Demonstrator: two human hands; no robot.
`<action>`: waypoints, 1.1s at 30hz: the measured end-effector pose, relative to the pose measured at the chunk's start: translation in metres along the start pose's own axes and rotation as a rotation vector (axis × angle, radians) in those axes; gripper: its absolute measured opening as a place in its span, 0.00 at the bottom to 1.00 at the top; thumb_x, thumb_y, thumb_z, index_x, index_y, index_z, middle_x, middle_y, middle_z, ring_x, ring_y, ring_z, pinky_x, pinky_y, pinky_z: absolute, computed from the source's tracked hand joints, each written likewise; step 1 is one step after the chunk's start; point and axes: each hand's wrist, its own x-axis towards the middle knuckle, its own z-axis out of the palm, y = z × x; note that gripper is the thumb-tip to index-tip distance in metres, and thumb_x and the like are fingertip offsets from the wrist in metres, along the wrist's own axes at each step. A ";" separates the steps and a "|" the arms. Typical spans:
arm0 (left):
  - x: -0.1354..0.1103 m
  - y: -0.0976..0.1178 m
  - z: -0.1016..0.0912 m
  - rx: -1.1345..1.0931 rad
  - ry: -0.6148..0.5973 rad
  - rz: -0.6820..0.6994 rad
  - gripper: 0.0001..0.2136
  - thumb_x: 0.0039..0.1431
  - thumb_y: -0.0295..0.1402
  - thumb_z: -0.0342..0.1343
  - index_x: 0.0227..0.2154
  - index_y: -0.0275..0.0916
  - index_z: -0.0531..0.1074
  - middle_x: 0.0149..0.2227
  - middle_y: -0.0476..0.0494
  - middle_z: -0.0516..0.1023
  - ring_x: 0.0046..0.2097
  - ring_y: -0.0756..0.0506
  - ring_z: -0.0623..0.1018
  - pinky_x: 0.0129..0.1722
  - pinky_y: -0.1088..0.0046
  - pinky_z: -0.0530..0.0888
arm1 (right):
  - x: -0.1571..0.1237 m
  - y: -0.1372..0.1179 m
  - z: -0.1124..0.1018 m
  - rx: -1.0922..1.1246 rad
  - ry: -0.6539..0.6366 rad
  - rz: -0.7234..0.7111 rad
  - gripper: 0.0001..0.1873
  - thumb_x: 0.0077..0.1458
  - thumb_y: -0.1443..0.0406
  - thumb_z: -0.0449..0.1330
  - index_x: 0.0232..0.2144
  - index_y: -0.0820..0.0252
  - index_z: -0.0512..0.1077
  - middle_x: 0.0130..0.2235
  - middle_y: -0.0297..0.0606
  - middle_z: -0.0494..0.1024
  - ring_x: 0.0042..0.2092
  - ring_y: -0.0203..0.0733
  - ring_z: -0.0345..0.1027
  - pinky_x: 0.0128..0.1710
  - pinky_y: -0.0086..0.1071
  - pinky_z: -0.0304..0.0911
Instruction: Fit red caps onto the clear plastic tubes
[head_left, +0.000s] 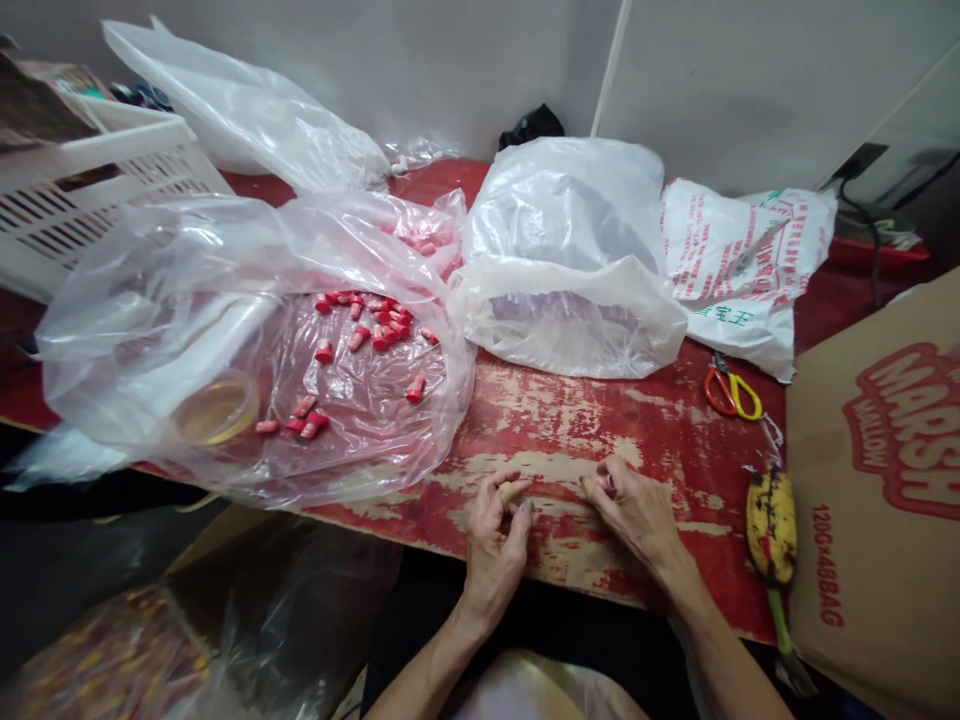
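A small pale piece (pixel 511 491) is pinched between the fingertips of the left hand (pixel 495 548), and a second pale piece (pixel 586 487) is gripped in the curled fingers of the right hand (pixel 631 512); both are partly hidden by the fingers and too small to identify. Neither hand is released: the fingers of each are flexed around the held piece. The two hands are held close together, just apart, above the near edge of a worn red-painted wooden tabletop (pixel 540 425).

Beyond the left hand, numerous small red-and-pink cylindrical pieces (pixel 379 330) are scattered over a clear plastic bag (pixel 150 340), in which a ring of amber tape (pixel 216 410) is also seen. A filled translucent plastic bag (pixel 562 260) is placed beyond the hands, next to a white bag with red and green print (pixel 739 260). Scissors with orange and yellow handles (pixel 731 393) lie on the tabletop near that white bag. To the right, a spotted, blackening banana (pixel 772 525) rests against a printed cardboard carton (pixel 877 480). A white slatted plastic crate (pixel 97 190) is seen at the far left.
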 end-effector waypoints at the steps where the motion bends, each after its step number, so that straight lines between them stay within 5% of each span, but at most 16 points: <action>1: 0.000 0.001 0.000 -0.010 -0.031 -0.008 0.08 0.59 0.30 0.50 0.39 0.39 0.72 0.45 0.40 0.70 0.44 0.45 0.74 0.39 0.70 0.73 | 0.000 0.000 0.000 0.158 -0.016 0.034 0.11 0.55 0.57 0.54 0.29 0.57 0.66 0.23 0.33 0.70 0.25 0.39 0.64 0.25 0.29 0.51; 5: -0.002 0.007 0.001 -0.115 -0.158 -0.087 0.10 0.61 0.33 0.49 0.43 0.41 0.71 0.41 0.43 0.72 0.44 0.45 0.74 0.45 0.67 0.71 | -0.007 0.003 0.005 0.877 -0.094 0.212 0.15 0.54 0.51 0.56 0.31 0.57 0.65 0.19 0.26 0.62 0.19 0.32 0.53 0.19 0.26 0.47; 8: -0.004 0.013 0.002 -0.196 -0.210 -0.118 0.08 0.62 0.35 0.50 0.40 0.41 0.72 0.38 0.45 0.72 0.41 0.46 0.74 0.43 0.69 0.70 | -0.016 0.001 0.010 1.121 -0.163 0.222 0.15 0.54 0.52 0.58 0.35 0.56 0.65 0.19 0.25 0.62 0.18 0.31 0.52 0.18 0.24 0.47; 15: -0.004 0.022 0.003 -0.272 -0.185 -0.060 0.05 0.60 0.31 0.54 0.32 0.41 0.73 0.38 0.47 0.72 0.42 0.48 0.72 0.43 0.74 0.67 | -0.028 -0.019 0.003 0.861 -0.212 -0.026 0.10 0.55 0.59 0.59 0.38 0.55 0.71 0.34 0.33 0.73 0.32 0.35 0.65 0.29 0.24 0.61; 21: -0.003 0.021 -0.003 -0.291 -0.201 -0.086 0.06 0.61 0.30 0.52 0.28 0.40 0.71 0.39 0.46 0.71 0.44 0.47 0.71 0.45 0.73 0.66 | -0.027 -0.016 0.000 0.692 -0.234 -0.281 0.11 0.59 0.64 0.55 0.45 0.49 0.68 0.43 0.33 0.73 0.43 0.37 0.68 0.40 0.26 0.63; 30: -0.001 0.025 -0.010 -0.131 -0.197 0.026 0.08 0.62 0.28 0.48 0.27 0.39 0.67 0.37 0.46 0.71 0.42 0.48 0.71 0.42 0.73 0.65 | -0.026 -0.016 0.001 0.560 -0.072 -0.528 0.15 0.59 0.72 0.53 0.46 0.50 0.66 0.43 0.37 0.73 0.46 0.38 0.68 0.44 0.29 0.65; 33: 0.004 0.024 -0.016 -0.130 -0.139 0.011 0.07 0.61 0.29 0.49 0.27 0.39 0.66 0.37 0.46 0.70 0.42 0.48 0.71 0.43 0.73 0.64 | -0.026 -0.008 0.003 0.521 0.029 -0.507 0.16 0.57 0.72 0.54 0.46 0.51 0.67 0.45 0.37 0.73 0.46 0.38 0.69 0.45 0.31 0.66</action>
